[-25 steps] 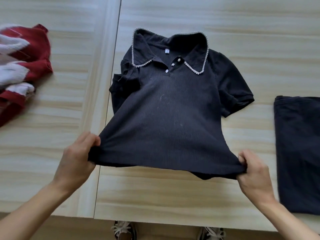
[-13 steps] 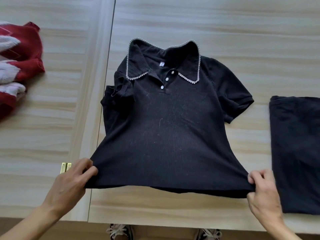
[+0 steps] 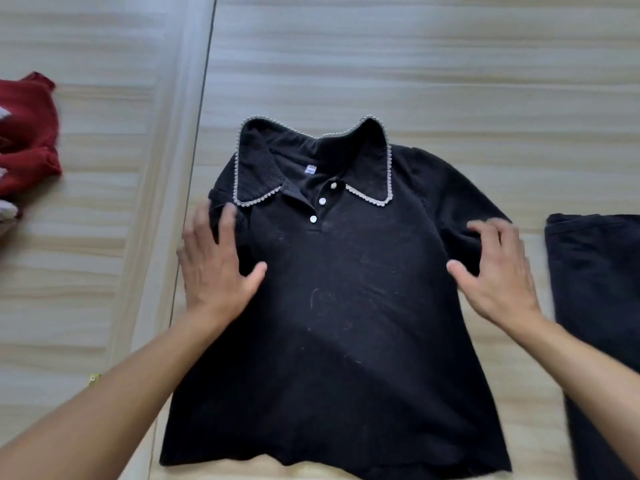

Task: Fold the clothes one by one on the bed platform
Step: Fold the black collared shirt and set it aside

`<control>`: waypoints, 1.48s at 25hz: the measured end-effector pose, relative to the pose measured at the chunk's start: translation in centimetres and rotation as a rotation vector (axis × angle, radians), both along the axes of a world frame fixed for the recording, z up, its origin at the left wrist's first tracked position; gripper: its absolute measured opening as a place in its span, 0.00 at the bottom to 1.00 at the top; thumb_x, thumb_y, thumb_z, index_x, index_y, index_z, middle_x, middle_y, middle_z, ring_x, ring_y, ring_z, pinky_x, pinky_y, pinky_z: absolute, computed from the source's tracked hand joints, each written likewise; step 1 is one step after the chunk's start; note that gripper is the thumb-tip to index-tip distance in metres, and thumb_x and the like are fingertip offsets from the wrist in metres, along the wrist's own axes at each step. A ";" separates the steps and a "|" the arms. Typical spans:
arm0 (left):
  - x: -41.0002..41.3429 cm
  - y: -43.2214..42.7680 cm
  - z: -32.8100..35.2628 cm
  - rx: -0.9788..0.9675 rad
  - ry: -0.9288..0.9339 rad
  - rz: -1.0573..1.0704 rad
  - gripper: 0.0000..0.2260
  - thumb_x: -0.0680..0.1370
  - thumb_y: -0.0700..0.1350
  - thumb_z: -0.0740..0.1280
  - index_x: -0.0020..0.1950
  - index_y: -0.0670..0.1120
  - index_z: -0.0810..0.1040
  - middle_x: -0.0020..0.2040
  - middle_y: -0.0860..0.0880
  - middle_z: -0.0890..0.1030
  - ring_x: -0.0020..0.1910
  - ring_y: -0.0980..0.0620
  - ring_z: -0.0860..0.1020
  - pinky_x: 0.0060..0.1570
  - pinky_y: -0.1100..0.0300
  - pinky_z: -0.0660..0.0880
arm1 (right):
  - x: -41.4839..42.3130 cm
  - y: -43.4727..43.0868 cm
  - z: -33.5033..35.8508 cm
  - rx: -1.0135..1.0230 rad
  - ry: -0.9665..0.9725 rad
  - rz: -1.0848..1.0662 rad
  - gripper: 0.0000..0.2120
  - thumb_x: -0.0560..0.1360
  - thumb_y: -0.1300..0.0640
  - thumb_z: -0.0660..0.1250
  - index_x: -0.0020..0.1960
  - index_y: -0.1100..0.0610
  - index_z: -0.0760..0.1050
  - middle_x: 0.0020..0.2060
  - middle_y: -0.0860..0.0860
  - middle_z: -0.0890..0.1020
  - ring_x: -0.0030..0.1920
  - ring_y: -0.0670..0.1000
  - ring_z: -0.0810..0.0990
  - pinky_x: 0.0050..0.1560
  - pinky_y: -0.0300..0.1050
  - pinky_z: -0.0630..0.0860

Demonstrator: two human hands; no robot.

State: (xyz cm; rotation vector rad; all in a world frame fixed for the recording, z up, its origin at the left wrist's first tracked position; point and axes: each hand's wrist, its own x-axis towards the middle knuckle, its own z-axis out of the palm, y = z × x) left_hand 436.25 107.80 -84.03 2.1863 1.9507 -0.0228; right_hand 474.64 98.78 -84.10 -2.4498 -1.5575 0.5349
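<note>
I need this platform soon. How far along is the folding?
Done: a dark garment at the right looks folded. In hand: the black polo shirt lies flat, unfolded, left hand and right hand open over its sleeves. Left: folding it, then the red garment bunched at left.

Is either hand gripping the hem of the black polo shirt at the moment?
No: the left hand and the right hand are open over the black polo shirt up by its sleeves, away from the hem.

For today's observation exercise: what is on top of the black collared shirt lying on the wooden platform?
On the black collared shirt: the left hand over one sleeve, the right hand near the other, both open. Fabric beneath them is hidden.
</note>
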 end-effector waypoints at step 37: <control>24.5 -0.5 -5.1 -0.265 0.062 -0.583 0.41 0.80 0.70 0.50 0.83 0.48 0.39 0.83 0.44 0.37 0.82 0.42 0.36 0.79 0.39 0.44 | 4.8 8.6 1.9 0.016 0.595 -0.557 0.26 0.56 0.61 0.77 0.54 0.55 0.78 0.49 0.53 0.84 0.52 0.58 0.84 0.52 0.55 0.83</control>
